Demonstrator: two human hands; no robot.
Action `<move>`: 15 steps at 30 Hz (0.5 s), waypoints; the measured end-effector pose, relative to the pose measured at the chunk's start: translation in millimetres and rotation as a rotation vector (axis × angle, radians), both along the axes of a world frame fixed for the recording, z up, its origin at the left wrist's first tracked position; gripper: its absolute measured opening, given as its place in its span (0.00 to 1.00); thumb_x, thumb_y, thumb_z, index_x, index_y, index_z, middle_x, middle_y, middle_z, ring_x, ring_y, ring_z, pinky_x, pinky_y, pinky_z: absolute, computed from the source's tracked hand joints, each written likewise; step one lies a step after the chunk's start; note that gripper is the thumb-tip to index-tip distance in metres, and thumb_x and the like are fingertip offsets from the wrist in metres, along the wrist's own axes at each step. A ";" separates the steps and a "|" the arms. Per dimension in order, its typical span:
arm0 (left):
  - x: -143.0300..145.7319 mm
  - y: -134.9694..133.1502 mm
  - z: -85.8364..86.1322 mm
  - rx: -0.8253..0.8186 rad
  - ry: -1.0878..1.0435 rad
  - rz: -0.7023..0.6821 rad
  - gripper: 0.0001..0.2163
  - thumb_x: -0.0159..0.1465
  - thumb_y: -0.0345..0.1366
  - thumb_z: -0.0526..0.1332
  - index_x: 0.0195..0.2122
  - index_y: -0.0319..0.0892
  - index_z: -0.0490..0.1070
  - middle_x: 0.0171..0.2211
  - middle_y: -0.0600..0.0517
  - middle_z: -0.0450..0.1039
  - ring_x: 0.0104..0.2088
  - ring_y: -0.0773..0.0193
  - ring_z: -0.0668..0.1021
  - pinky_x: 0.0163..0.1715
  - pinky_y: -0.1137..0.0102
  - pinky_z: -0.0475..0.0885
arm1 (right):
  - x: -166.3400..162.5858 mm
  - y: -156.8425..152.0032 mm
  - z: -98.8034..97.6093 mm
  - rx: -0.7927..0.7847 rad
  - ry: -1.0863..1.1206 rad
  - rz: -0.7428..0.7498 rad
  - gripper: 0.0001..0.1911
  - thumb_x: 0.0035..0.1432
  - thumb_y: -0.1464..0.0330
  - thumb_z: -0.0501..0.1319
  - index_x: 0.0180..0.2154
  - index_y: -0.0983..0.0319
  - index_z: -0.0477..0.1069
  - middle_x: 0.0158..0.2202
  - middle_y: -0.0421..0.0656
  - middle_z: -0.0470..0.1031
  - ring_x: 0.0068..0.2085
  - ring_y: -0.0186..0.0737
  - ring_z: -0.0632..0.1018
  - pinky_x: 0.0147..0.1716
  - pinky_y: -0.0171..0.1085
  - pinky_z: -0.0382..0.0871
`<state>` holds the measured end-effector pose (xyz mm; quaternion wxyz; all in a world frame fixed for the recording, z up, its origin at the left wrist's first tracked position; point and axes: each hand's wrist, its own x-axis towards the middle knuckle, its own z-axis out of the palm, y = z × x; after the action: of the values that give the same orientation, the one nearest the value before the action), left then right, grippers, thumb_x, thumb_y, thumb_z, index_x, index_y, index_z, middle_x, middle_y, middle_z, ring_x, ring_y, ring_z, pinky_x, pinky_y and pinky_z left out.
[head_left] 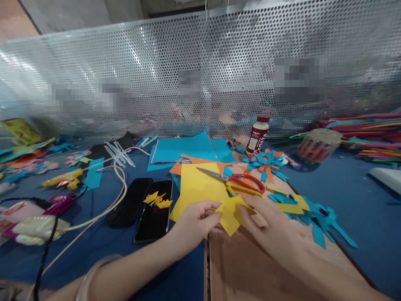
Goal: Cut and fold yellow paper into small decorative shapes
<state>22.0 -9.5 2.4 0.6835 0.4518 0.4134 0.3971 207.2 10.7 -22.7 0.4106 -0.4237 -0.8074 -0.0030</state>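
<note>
Between my two hands is a small piece of yellow paper (231, 217), tilted with one corner pointing toward me. My left hand (203, 217) pinches its left edge between thumb and fingers. On the other side, my right hand (266, 219) grips the right edge, with its thumb over the paper. Just beyond lies a larger yellow sheet (197, 179). Red-handled scissors (232, 179) rest across that sheet, blades pointing left. A yellow-handled tool (244, 189) lies close by, partly hidden. Yellow paper cutouts (157, 200) sit on a dark phone (153, 228) left of my hands.
Blue sheets (184, 148) are stacked behind. A drink bottle (257, 134) stands near blue paper flowers (266, 161) and blue scraps (319, 219). At left are a yellow glue gun (64, 179), loose cables (123, 192) and glue sticks (120, 154). A perforated metal panel (150, 83) bounds the back.
</note>
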 end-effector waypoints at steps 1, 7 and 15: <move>0.3 0.0 0.0 -0.007 -0.002 -0.006 0.11 0.57 0.35 0.60 0.39 0.37 0.72 0.32 0.47 0.77 0.31 0.63 0.79 0.37 0.68 0.74 | 0.5 0.6 -0.5 -0.024 0.016 -0.010 0.06 0.58 0.69 0.55 0.38 0.59 0.69 0.35 0.41 0.76 0.34 0.38 0.77 0.32 0.36 0.71; 0.8 -1.0 -0.6 -0.035 0.031 -0.003 0.10 0.56 0.33 0.59 0.38 0.38 0.72 0.30 0.49 0.77 0.28 0.64 0.79 0.35 0.68 0.74 | 2.1 -0.6 4.0 -0.052 0.066 -0.004 0.08 0.57 0.69 0.56 0.40 0.57 0.69 0.38 0.40 0.77 0.38 0.38 0.77 0.37 0.36 0.71; -0.4 3.1 1.8 -0.038 0.072 0.053 0.10 0.55 0.36 0.59 0.35 0.36 0.71 0.29 0.48 0.75 0.25 0.65 0.77 0.27 0.70 0.73 | 3.3 -0.6 3.3 -0.025 0.059 0.063 0.06 0.57 0.70 0.57 0.37 0.57 0.70 0.36 0.40 0.76 0.37 0.37 0.77 0.36 0.35 0.72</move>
<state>21.6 -6.4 4.2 0.6660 0.4415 0.4572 0.3905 210.5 10.1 -19.3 0.4285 -0.4032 -0.8079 0.0325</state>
